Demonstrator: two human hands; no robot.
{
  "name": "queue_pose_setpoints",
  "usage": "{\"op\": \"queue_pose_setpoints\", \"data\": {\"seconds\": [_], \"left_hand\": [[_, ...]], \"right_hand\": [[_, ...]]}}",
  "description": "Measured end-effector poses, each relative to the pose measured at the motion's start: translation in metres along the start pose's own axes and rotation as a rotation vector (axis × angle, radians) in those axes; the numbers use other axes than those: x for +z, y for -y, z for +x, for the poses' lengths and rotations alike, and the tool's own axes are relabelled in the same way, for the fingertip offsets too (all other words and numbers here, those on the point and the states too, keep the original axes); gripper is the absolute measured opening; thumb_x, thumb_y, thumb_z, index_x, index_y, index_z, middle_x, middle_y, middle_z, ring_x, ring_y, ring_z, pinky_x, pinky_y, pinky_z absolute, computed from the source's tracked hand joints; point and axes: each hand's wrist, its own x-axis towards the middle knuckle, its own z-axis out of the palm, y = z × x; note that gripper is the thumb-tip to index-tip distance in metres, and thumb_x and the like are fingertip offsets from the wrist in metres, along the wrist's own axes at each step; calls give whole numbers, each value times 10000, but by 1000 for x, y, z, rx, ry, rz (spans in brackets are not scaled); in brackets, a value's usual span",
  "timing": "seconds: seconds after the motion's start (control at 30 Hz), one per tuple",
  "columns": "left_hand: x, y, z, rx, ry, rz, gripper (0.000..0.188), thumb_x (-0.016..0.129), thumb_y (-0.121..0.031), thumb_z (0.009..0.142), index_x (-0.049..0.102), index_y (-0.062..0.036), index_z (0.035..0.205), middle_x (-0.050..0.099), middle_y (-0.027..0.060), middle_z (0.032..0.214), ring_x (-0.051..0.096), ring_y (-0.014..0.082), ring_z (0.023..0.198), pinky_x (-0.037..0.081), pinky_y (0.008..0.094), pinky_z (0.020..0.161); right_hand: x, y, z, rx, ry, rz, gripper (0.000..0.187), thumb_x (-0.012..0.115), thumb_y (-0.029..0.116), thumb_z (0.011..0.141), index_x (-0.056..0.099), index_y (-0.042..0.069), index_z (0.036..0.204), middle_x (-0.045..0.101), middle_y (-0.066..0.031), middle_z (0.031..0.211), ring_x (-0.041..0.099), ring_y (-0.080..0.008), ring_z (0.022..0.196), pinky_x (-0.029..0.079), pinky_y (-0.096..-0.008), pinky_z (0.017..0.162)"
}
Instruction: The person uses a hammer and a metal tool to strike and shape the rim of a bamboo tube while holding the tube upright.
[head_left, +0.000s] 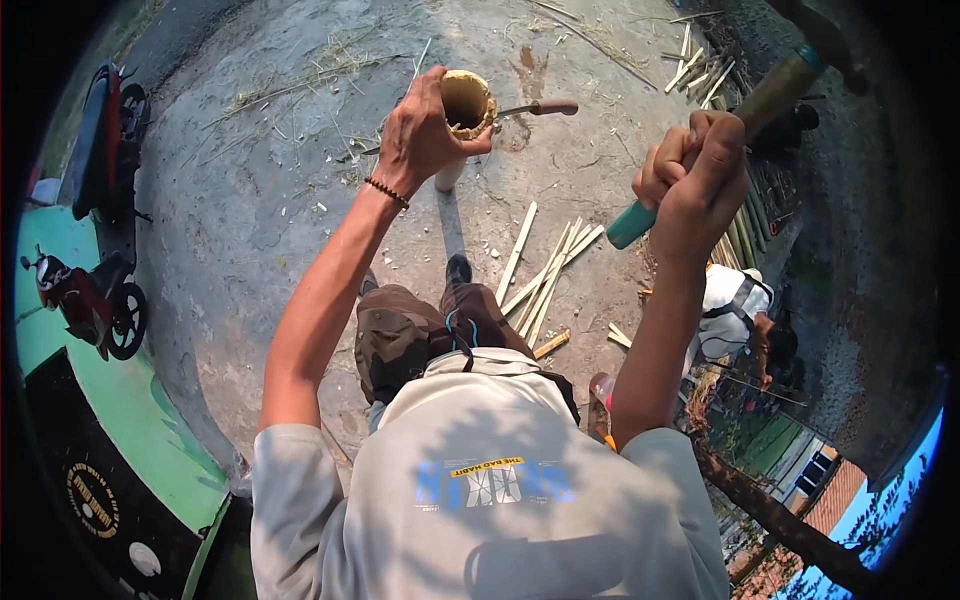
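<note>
My left hand (408, 140) curls its fingers around a hollow tube (463, 98); my right hand (700, 180) grips a hammer (778, 95), fingers wrapped. Lettering (486, 467) marks my shirt (400, 530).

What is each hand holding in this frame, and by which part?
The left hand holds a hollow tube by its upper end, at the open rim. The right hand grips a hammer by its handle, just above the green lower end.

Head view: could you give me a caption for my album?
Left hand gripping an upright hollow tube, right hand holding a hammer, with pale strips on the ground.
</note>
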Motion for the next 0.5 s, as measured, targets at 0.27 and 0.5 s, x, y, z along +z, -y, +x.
{"op": "queue_pose_setpoints", "data": {"seconds": [0.27,0.5], "left_hand": [[20,20,20,58,-11,1,891,897,-405,625,502,67,1269,652,235,1114,705,354,943,601,405,797],[18,23,45,100,-15,25,874,887,-420,649,508,72,1265,671,234,1062,706,349,923,590,404,808]], "right_hand": [[-5,-133,-29,457,4,-368,395,437,441,1069,489,103,870,407,41,578,363,-56,424,296,-247,391],[12,-155,-15,80,-128,-356,436,462,435,1062,491,45,869,458,-4,596,418,-101,431,327,-284,394]]}}
